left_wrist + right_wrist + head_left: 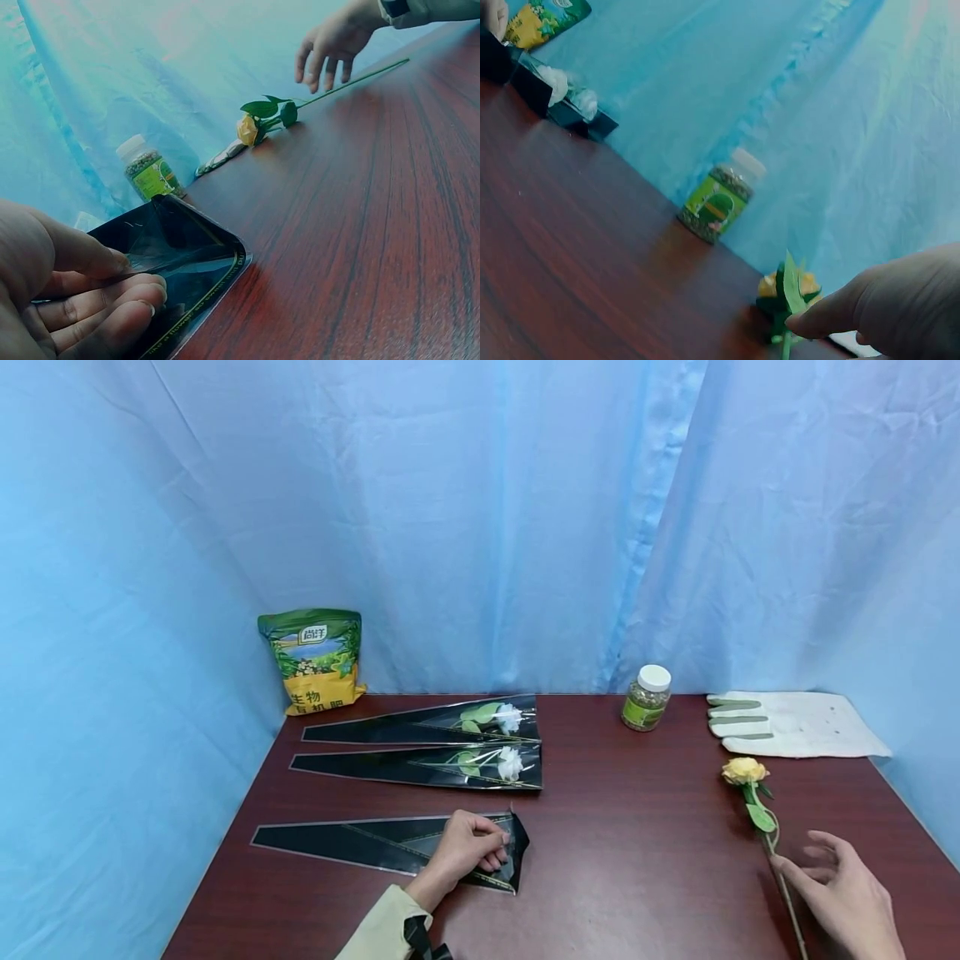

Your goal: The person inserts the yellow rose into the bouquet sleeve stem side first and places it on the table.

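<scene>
My left hand point(468, 847) is at the wide right end of a black flower sleeve point(315, 838) lying near the front of the table. In the left wrist view, thumb and fingers pinch the clear film at the mouth of this sleeve point(214, 259). No flower shows inside it. On the right side, a yellow rose point(744, 770) with green leaves lies with its long stem point(787, 906) toward me. Beside that stem is my right hand point(847, 885), its fingers loosely bent and apart. The left wrist view shows the right hand point(337, 45) just over the stem.
Two black sleeves, each with a white flower point(510, 763), lie behind on the left. A green and yellow bag point(318, 664) stands at the back left. Toward the back right are a white-lidded jar point(647, 697) and a white glove point(810, 724). Blue curtains point(465, 527) border the table.
</scene>
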Demonstrator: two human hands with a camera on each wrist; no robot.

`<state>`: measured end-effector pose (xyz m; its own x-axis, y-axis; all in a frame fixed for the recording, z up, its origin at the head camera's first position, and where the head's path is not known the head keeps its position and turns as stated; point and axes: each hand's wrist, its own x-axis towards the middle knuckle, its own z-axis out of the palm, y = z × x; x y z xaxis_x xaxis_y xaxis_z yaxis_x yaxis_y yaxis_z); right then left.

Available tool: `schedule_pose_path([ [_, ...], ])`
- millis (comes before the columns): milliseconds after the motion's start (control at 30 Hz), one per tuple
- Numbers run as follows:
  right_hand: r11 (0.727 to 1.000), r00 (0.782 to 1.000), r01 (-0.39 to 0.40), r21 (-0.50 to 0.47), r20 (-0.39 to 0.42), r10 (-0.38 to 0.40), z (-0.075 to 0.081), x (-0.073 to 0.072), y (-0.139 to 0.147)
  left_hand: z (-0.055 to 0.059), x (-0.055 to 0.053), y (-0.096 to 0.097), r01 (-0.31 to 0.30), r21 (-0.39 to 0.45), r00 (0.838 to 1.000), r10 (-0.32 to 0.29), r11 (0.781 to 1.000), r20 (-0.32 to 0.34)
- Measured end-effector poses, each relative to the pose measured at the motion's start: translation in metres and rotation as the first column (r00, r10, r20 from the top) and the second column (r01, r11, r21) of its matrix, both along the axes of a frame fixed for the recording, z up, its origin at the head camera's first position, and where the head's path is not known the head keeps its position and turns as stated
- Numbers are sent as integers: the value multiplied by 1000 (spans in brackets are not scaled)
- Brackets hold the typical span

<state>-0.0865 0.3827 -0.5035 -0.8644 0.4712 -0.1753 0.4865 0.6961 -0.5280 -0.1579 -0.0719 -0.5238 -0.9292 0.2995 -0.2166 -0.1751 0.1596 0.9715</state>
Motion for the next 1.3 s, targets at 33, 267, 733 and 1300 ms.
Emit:
schedule_pose_path([
  [33,1000,1000,2,-2,19,-2,-2,1,2,0,0,0,1,0,1000,-1,1000,-3],
  [267,998,989,-61,-1,133,60,-8,0,12,1,0,-1,-5,-5,1000,5,1000,7],
  [733,945,918,-325,21,249,310,-3,-11,9,1,0,-1,4,7,1000,-4,1000,-1],
  [1300,942,913,-334,-26,240,330,3,-13,10,0,0,-1,3,9,1000,-3,1000,1],
])
